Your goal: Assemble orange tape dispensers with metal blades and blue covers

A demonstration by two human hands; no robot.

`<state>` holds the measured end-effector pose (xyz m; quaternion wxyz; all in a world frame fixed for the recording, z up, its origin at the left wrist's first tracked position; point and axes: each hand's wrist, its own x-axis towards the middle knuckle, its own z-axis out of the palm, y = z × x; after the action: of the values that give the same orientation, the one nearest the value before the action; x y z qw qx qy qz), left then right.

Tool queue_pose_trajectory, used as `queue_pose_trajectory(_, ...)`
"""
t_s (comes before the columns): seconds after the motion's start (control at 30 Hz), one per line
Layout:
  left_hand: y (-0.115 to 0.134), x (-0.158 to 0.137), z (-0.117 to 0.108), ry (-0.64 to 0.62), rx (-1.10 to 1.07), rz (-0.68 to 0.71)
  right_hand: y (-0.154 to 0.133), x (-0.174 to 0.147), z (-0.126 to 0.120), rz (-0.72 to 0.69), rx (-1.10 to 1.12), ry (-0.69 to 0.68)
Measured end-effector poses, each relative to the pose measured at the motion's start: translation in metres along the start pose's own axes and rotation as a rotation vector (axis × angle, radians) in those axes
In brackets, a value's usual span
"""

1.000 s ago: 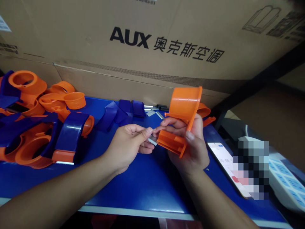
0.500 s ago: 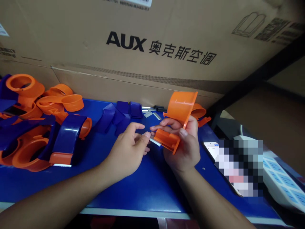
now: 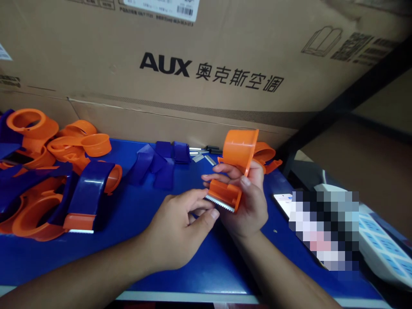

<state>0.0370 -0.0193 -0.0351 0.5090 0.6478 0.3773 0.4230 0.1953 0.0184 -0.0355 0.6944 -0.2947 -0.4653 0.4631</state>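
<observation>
My right hand [image 3: 249, 206] is closed around an orange tape dispenser frame [image 3: 240, 148], its round hub pointing up. A serrated metal blade [image 3: 220, 203] lies along the front edge of the frame's lower part. My left hand [image 3: 183, 227] is at the blade's left end; the index fingertip touches or nearly touches it. The left thumb is apart from the index finger, below the blade. Behind my hands lie blue plastic covers [image 3: 162, 165] and several loose metal blades [image 3: 210, 160].
Blue-and-orange tape dispensers [image 3: 86, 189] and orange frames [image 3: 80, 143] are heaped at left. Another orange frame [image 3: 265, 152] lies behind my right hand. At right are a phone [image 3: 283, 201] and a white power strip [image 3: 370, 240]. A large cardboard box [image 3: 96, 56] stands behind the blue table [image 3: 180, 281].
The blade, earlier sticking out left in my left fingers, now lies along the frame's edge. My left hand has moved right and its thumb has come away from the blade.
</observation>
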Motion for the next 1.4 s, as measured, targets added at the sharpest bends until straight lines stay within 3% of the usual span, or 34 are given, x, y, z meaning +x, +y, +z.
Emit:
queue_pose_trajectory(0.27, 0.000, -0.005, 0.009, 0.307, 0.212, 0.125, 0.004, 0.000, 0.003, -0.030, -0.003, 0.047)
queue_pose_trajectory(0.63, -0.006, -0.007, 0.008, 0.134, 0.198, 0.220, 0.002, -0.001, 0.003, -0.012, -0.013, 0.057)
queue_pose_trajectory(0.9, -0.014, -0.004, 0.011, 0.257, 0.228, 0.354, 0.000, 0.003, 0.002, -0.064, 0.003, 0.057)
queue_pose_trajectory(1.0, -0.016, -0.003, 0.009, 0.232, 0.267, 0.421, -0.003, 0.008, 0.002, -0.073, 0.003, 0.080)
queue_pose_trajectory(1.13, -0.020, -0.001, 0.002, 0.213, 0.339, 0.432, -0.011, 0.022, -0.003, -0.146, 0.018, 0.189)
queue_pose_trajectory(1.23, -0.023, 0.007, -0.007, 0.272, 0.434, 0.406, -0.018, 0.037, -0.014, -0.280, 0.055, 0.313)
queue_pose_trajectory(1.33, -0.024, 0.028, -0.015, 0.369, 0.549, 0.390, -0.026, 0.051, -0.028, -0.401, 0.084, 0.435)
queue_pose_trajectory(1.4, -0.023, 0.052, -0.018, 0.359, 0.678, 0.410, -0.030, 0.056, -0.034, -0.432, 0.104, 0.525)
